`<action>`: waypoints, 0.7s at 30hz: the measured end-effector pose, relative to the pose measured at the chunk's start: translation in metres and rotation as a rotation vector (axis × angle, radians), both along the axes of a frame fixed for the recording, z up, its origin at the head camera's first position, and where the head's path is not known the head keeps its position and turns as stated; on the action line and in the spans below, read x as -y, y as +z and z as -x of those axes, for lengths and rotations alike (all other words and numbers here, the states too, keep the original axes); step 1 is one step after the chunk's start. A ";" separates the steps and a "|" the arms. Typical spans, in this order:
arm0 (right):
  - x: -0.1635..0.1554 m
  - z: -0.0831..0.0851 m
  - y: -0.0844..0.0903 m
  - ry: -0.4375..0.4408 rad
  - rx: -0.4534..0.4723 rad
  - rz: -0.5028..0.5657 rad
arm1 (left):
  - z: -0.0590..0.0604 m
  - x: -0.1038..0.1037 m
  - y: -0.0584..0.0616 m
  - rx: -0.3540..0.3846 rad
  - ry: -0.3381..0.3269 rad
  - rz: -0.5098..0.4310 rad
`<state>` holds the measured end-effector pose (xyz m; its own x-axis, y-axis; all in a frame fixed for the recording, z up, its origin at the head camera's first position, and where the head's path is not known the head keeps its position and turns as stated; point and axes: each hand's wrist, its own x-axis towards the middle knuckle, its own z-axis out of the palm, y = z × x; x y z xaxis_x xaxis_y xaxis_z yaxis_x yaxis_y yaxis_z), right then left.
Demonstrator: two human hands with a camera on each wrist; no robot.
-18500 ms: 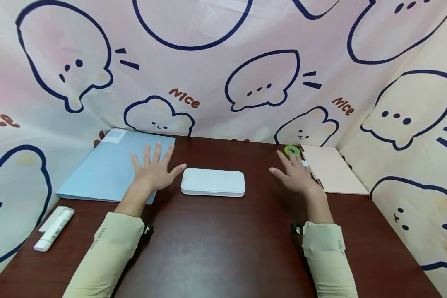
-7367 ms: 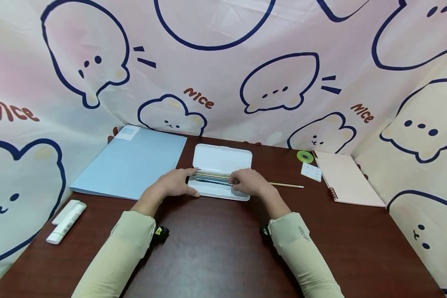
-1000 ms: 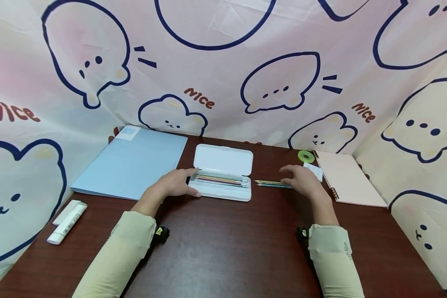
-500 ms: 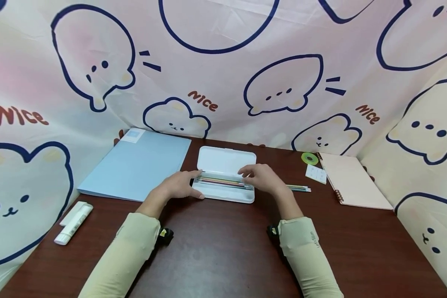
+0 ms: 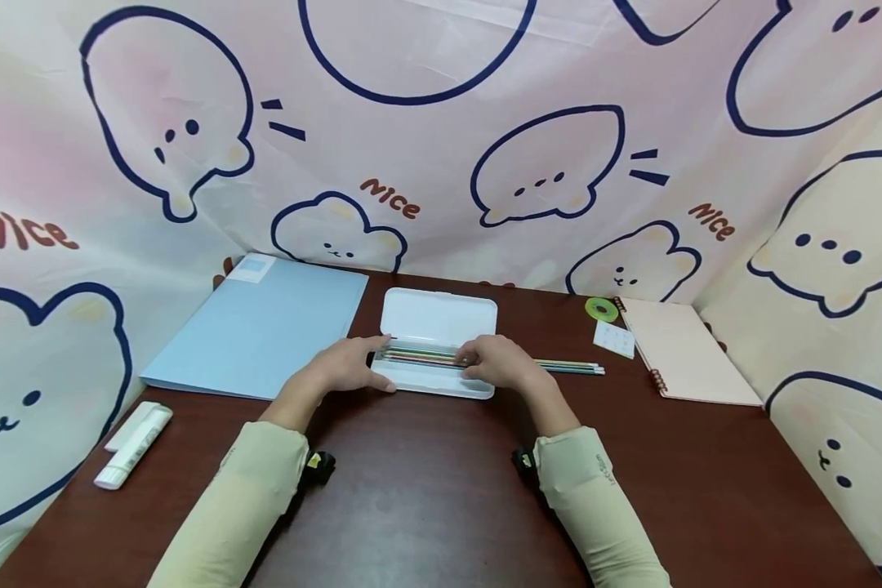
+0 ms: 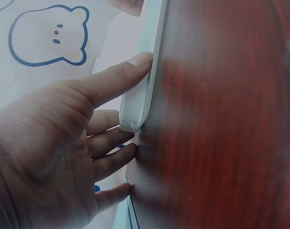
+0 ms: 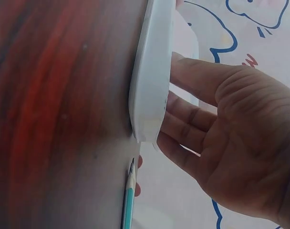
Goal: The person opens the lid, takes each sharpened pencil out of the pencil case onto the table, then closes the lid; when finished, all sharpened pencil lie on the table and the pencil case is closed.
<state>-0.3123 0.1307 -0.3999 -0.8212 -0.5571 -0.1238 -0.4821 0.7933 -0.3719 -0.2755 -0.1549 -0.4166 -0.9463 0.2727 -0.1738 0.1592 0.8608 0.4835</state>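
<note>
A white pencil case (image 5: 438,317) lies with its lid raised at mid-table, several coloured pencils (image 5: 420,356) in its tray. My left hand (image 5: 338,365) grips the case's left end; in the left wrist view its thumb (image 6: 121,78) presses the near edge while the fingers lie behind the end. Over the right part of the tray, my right hand (image 5: 505,362) reaches in, fingertips curled down at the pencils and hidden behind the case wall (image 7: 152,76) in the right wrist view; I cannot tell whether they pinch one. Several pencils (image 5: 569,367) lie on the table beyond that hand.
A blue folder (image 5: 265,327) lies back left, a white tube (image 5: 134,449) and a white block (image 5: 126,425) left of it. At back right are green tape (image 5: 601,309), a small white card (image 5: 613,339) and a spiral notebook (image 5: 687,351). A patterned cloth (image 5: 441,180) hangs behind.
My right hand has moved left from the pencils on the table back to the case and lowered its fingers into the tray. Seconds earlier, fewer pencils lay on the table. The left hand stays.
</note>
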 end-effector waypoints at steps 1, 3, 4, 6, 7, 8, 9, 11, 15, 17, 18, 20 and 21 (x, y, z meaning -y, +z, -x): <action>-0.001 0.000 0.000 -0.004 0.000 -0.006 | 0.001 -0.001 -0.001 0.001 0.000 -0.002; -0.003 0.000 -0.001 -0.005 -0.010 -0.017 | 0.002 -0.002 -0.002 0.001 0.000 -0.004; -0.003 0.001 -0.002 -0.003 -0.016 -0.022 | 0.002 -0.003 -0.002 0.001 0.002 -0.004; -0.004 0.002 -0.003 0.004 -0.026 -0.030 | 0.003 -0.004 -0.003 0.000 0.004 -0.001; -0.001 0.003 -0.004 0.015 -0.031 -0.035 | 0.002 -0.001 -0.003 0.000 0.011 0.001; 0.001 0.003 -0.005 0.022 -0.033 -0.040 | 0.001 0.001 -0.003 0.000 0.015 0.004; 0.003 0.004 -0.005 0.026 -0.034 -0.047 | 0.000 0.003 -0.003 0.001 0.017 0.007; 0.006 0.004 -0.006 0.030 -0.037 -0.066 | 0.000 0.004 -0.004 0.001 0.014 0.010; 0.005 0.002 -0.006 0.021 -0.050 -0.094 | 0.002 0.002 -0.004 -0.003 -0.006 0.006; 0.003 0.000 -0.004 0.013 -0.050 -0.089 | 0.003 0.000 -0.004 -0.003 -0.010 0.008; 0.002 0.000 -0.003 0.007 -0.050 -0.086 | 0.003 -0.001 -0.003 -0.003 -0.011 0.007; 0.000 -0.001 -0.002 -0.005 -0.052 -0.077 | 0.004 -0.002 -0.002 -0.002 -0.011 0.010; -0.001 -0.001 -0.002 -0.012 -0.056 -0.070 | 0.005 -0.003 -0.002 -0.001 -0.011 0.011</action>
<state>-0.3109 0.1318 -0.4021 -0.8342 -0.5392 -0.1158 -0.4913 0.8219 -0.2884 -0.2802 -0.1519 -0.4186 -0.9435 0.2809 -0.1759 0.1690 0.8643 0.4737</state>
